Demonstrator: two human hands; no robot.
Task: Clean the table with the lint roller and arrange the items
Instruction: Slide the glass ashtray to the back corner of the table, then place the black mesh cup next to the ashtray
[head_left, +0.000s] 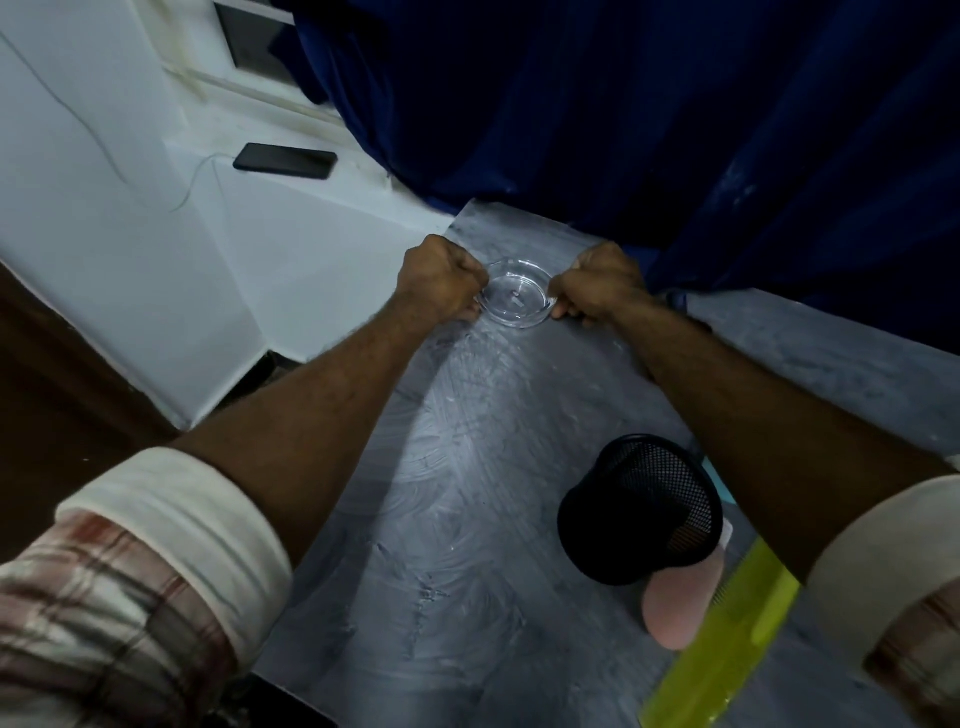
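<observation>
A clear round glass dish rests at the far end of the grey table. My left hand grips its left rim and my right hand grips its right rim, fingers curled shut on the glass. Nearer me on the right stands a black mesh pen holder, tilted over a pink oval object. A translucent yellow-green ruler lies diagonally beside them, partly under my right forearm. No lint roller shows in this view.
A dark blue curtain hangs along the table's far and right sides. A black phone with a cable lies on the white ledge to the left. The table's left edge drops beside a white wall.
</observation>
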